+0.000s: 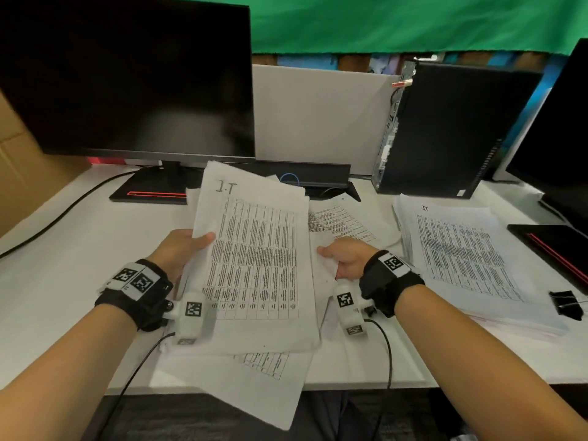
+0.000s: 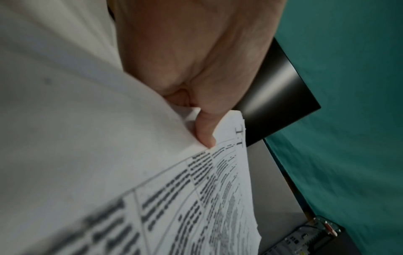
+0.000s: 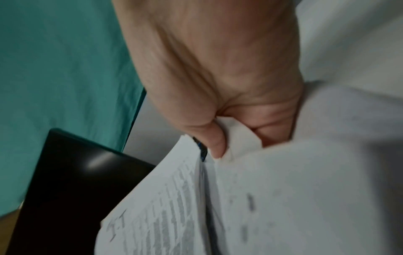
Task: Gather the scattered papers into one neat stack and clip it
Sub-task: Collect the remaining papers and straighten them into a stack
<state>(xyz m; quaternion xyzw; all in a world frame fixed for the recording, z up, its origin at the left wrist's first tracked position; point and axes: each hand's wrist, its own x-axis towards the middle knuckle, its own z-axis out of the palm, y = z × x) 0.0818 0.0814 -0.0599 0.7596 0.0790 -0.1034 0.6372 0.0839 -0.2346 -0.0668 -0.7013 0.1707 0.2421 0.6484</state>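
I hold a loose bundle of printed papers (image 1: 254, 259) above the desk, its top sheet marked "I.T" over a table of text. My left hand (image 1: 183, 246) grips the bundle's left edge, thumb on top of the sheet (image 2: 218, 172). On the other side my right hand (image 1: 345, 256) pinches the right edge (image 3: 283, 189), thumb above and fingers hidden under the sheets. One sheet (image 1: 254, 386) lies under the bundle and hangs over the desk's front edge. Another sheet (image 1: 343, 221) lies behind my right hand. A black binder clip (image 1: 568, 304) rests at the far right.
A second paper stack (image 1: 471, 259) lies on the right of the white desk (image 1: 63, 281). A dark monitor (image 1: 127, 78) stands at back left, a black computer tower (image 1: 445, 128) at back right, another screen (image 1: 560, 122) at the right edge. A black cable (image 1: 57, 218) crosses the left side.
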